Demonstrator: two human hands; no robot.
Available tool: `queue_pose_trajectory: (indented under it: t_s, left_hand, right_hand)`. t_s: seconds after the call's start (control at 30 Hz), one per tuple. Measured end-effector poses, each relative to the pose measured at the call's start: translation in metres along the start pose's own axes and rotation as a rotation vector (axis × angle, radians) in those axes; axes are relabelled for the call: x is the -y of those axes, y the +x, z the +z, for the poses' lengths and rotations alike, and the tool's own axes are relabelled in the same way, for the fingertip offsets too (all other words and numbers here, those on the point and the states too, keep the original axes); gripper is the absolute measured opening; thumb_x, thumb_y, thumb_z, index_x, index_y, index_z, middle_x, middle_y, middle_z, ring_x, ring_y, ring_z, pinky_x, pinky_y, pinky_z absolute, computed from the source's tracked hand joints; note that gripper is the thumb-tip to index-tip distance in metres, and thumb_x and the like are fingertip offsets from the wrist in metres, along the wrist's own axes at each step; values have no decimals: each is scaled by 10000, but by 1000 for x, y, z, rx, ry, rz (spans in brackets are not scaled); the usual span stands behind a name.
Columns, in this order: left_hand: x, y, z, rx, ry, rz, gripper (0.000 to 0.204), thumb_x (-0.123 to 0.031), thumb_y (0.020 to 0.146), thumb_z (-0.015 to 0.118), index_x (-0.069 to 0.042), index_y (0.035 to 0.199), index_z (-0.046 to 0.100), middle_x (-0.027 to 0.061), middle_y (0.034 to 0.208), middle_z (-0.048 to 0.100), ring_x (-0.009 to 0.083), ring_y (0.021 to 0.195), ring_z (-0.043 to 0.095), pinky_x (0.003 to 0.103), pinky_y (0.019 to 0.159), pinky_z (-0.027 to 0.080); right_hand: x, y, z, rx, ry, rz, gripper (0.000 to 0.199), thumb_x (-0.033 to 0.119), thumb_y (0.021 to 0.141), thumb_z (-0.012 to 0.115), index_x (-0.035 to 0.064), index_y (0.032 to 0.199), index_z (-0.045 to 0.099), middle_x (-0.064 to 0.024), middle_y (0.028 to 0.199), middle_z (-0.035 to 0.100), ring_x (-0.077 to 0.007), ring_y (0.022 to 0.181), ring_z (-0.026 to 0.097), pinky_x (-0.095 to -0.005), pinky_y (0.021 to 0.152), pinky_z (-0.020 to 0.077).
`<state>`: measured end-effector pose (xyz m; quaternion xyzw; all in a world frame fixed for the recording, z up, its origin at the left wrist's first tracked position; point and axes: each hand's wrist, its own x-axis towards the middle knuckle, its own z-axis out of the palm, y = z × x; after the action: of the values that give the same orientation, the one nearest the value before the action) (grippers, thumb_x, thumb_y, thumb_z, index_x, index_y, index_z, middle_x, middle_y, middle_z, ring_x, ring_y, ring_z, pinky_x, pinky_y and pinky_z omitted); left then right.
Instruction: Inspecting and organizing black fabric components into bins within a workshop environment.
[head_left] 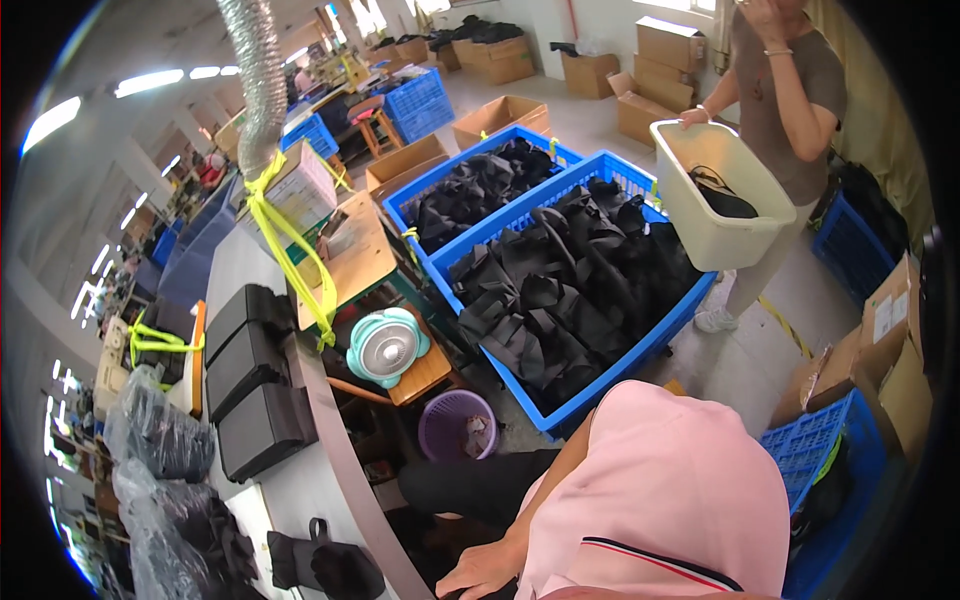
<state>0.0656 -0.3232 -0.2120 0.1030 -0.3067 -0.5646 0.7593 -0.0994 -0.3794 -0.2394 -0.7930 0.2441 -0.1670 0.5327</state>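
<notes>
My right hand (485, 569) is at the lower edge, beside the grey tabletop (352, 495). Its fingers are bent and held together over something black, too little of which shows to name. My right forearm comes down to it from under a pink sleeve. My left hand is out of view. On the tabletop, near the front edge, lies a black fabric piece with a strap loop (335, 568). Beyond it stand several black padded fabric blocks (262, 432) in a row.
Two blue crates (553, 422) hold heaped black fabric pieces. A turquoise fan (390, 347) sits on a wooden stool above a purple bin (440, 425). A person (790, 110) holds a cream tub (735, 235) at the right. Cardboard boxes (880, 350) and a blue crate are close at my right.
</notes>
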Motion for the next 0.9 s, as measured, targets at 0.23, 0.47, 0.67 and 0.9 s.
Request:
queue_pose_trajectory:
  t_s: [0.23,0.47,0.67,0.9]
  left_hand:
    - [0,6,46,-381,643,-54,783,-524,938,567,9,1470,355,173,1450,461,328,1340,447,514,1141,316]
    - [-6,35,7,-606,453,-183,495,-476,989,569,-48,1236,600,96,1146,653,234,1056,614,415,961,475]
    - [11,58,17,-637,256,-76,379,-329,972,650,-44,1218,610,66,1146,676,194,1051,637,370,963,492]
    - [11,51,20,-653,159,-1,351,-331,971,649,-67,1200,635,52,1132,696,183,1047,652,352,968,499]
  right_hand:
    - [3,-6,-20,-377,-1,-403,332,323,970,605,64,1172,550,-155,996,671,-383,815,661,-385,605,539]
    - [12,-14,-54,-270,12,-123,427,421,936,636,83,1182,550,-171,951,654,-393,827,665,-442,700,550]
    - [28,-17,-76,-540,43,-204,481,260,804,807,51,1168,572,-141,1048,629,-337,937,665,-365,785,552]
    - [21,-10,-71,-592,-172,-365,271,133,793,813,28,869,575,-136,1013,635,-238,623,605,-292,532,492]
